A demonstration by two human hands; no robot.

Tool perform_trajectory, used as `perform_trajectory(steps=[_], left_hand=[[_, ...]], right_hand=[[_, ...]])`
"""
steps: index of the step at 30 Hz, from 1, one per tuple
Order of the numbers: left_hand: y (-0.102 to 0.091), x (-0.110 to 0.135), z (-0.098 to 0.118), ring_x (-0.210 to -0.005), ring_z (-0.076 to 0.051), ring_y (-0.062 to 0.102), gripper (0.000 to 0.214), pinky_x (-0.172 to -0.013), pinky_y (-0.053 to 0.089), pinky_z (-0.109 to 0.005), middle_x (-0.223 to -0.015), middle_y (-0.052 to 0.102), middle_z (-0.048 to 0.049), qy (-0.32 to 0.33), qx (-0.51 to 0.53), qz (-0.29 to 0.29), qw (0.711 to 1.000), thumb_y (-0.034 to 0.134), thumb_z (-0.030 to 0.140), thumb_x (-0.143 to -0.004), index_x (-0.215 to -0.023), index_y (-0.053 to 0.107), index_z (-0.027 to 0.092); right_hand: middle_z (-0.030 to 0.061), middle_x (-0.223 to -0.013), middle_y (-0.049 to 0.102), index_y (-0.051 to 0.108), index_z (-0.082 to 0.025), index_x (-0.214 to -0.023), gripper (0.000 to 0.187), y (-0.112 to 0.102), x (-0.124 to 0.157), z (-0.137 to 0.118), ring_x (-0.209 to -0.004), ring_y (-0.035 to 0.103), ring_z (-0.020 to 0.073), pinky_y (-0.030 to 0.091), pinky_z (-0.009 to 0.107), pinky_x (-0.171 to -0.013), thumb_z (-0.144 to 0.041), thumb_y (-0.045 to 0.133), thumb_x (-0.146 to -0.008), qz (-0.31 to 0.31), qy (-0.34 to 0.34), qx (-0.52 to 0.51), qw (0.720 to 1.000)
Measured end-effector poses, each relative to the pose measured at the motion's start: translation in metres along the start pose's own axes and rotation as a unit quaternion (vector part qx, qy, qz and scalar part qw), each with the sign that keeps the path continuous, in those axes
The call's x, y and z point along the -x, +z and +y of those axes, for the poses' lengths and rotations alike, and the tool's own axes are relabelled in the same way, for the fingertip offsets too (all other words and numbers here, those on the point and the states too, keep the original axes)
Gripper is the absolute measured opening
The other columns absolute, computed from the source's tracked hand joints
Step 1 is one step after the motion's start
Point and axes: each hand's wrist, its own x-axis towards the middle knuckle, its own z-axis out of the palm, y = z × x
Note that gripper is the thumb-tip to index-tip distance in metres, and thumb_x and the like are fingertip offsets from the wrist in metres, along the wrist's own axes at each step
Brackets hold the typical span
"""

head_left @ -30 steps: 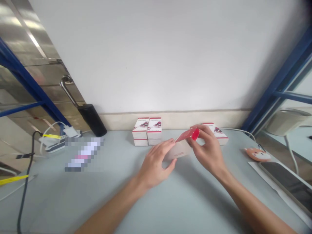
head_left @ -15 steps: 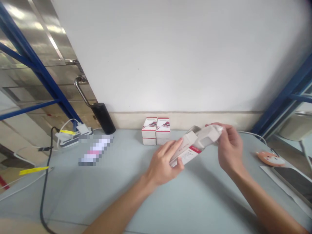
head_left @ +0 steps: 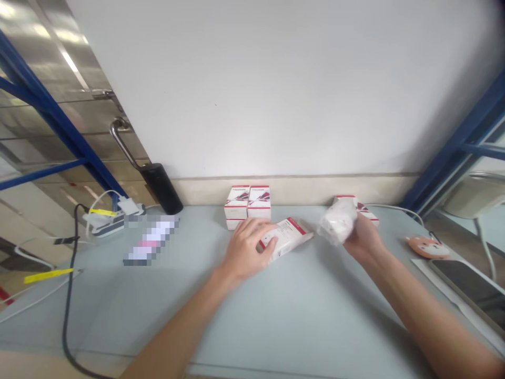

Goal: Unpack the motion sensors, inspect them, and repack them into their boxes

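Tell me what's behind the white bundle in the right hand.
A white-and-red box sits behind the white bundle held in the right hand. The bundle and hand cover most of its front, so that face cannot be seen.

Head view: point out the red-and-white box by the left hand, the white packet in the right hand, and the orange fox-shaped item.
Red-and-white box (head_left: 290, 237): head view, on its upper face.
White packet (head_left: 337, 221): head view, on its middle.
Orange fox-shaped item (head_left: 428, 247): head view, on its centre.
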Motion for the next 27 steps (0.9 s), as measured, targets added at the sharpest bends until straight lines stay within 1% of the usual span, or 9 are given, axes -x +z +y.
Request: perform_trajectory(steps=[3,6,9,11,13,15,18,21,27], left_hand=[[0.004,0.004,0.018,-0.103,-0.023,0.069,0.023,-0.094,0.056,-0.042,-0.112,0.076,-0.0076,0.031,0.065,0.005,0.997,0.063,0.024,-0.097,-0.119,0.07,0.023],[0.011,0.012,0.034,-0.101,-0.022,0.069,0.051,-0.09,0.059,-0.041,-0.131,0.071,-0.0102,-0.057,0.185,-0.08,0.978,0.064,0.036,-0.1,-0.148,0.051,0.028],[0.018,0.017,0.044,-0.104,-0.024,0.07,0.069,-0.089,0.061,-0.041,-0.143,0.063,-0.0138,-0.173,0.336,-0.129,0.917,0.068,0.046,-0.097,-0.158,0.038,0.031],[0.022,0.017,0.047,-0.108,-0.025,0.07,0.069,-0.088,0.062,-0.039,-0.138,0.065,-0.0145,-0.23,0.436,-0.113,0.862,0.07,0.046,-0.096,-0.156,0.039,0.03],[0.024,0.015,0.048,-0.098,-0.022,0.071,0.064,-0.079,0.061,-0.035,-0.125,0.071,-0.0136,-0.285,0.508,-0.086,0.808,0.071,0.047,-0.095,-0.15,0.045,0.027],[0.024,0.012,0.047,-0.081,-0.018,0.069,0.058,-0.069,0.058,-0.031,-0.111,0.072,-0.0113,-0.341,0.551,-0.066,0.758,0.073,0.048,-0.094,-0.142,0.052,0.023],[0.022,0.008,0.047,-0.074,-0.016,0.065,0.055,-0.065,0.054,-0.031,-0.1,0.069,-0.0083,-0.396,0.605,-0.053,0.689,0.074,0.051,-0.092,-0.136,0.059,0.021],[0.019,0.007,0.048,-0.079,-0.017,0.063,0.048,-0.068,0.051,-0.031,-0.098,0.068,-0.0086,-0.404,0.639,-0.055,0.652,0.068,0.054,-0.096,-0.128,0.065,0.018],[0.02,0.011,0.055,-0.116,-0.026,0.061,0.05,-0.089,0.052,-0.036,-0.132,0.065,-0.0137,-0.429,0.663,-0.075,0.609,0.067,0.052,-0.098,-0.139,0.063,0.024]], right_hand=[[-0.0033,-0.073,0.057,0.057,-0.022,-0.081,0.017,0.008,0.021,0.0,-0.063,0.058,0.0145,0.053,0.025,-0.054,-0.031,0.072,-0.08,-0.045,0.06,0.049,0.996],[-0.0043,-0.067,0.048,0.051,-0.023,-0.074,0.023,0.017,0.046,-0.003,-0.058,0.048,0.0128,0.045,0.023,-0.048,-0.034,0.068,-0.084,-0.055,0.082,0.11,0.989],[-0.0032,-0.071,0.048,0.054,-0.023,-0.076,0.023,0.026,0.071,-0.006,-0.062,0.047,0.013,0.044,0.023,-0.05,-0.037,0.066,-0.089,-0.034,0.088,0.133,0.987],[-0.0016,-0.077,0.053,0.06,-0.023,-0.086,0.022,0.03,0.085,-0.007,-0.066,0.05,0.0142,0.044,0.023,-0.052,-0.044,0.063,-0.094,-0.018,0.065,0.161,0.985],[0.0,-0.085,0.058,0.063,-0.025,-0.097,0.025,0.031,0.095,-0.01,-0.069,0.052,0.0151,0.044,0.024,-0.053,-0.05,0.06,-0.098,-0.014,0.008,0.192,0.981],[0.0014,-0.093,0.061,0.064,-0.027,-0.104,0.029,0.031,0.1,-0.013,-0.073,0.054,0.0157,0.046,0.024,-0.056,-0.055,0.056,-0.101,-0.054,-0.055,0.202,0.976],[0.0033,-0.1,0.065,0.065,-0.027,-0.111,0.03,0.031,0.1,-0.017,-0.077,0.057,0.0172,0.051,0.027,-0.065,-0.054,0.055,-0.102,-0.182,-0.109,0.215,0.953],[0.0036,-0.101,0.067,0.067,-0.027,-0.116,0.028,0.03,0.095,-0.018,-0.082,0.06,0.0185,0.053,0.03,-0.073,-0.05,0.059,-0.102,-0.257,-0.138,0.253,0.923],[-0.0001,-0.08,0.061,0.064,-0.023,-0.083,0.03,0.027,0.087,-0.015,-0.071,0.055,0.0152,0.045,0.028,-0.067,-0.047,0.064,-0.1,-0.257,-0.158,0.255,0.919]])
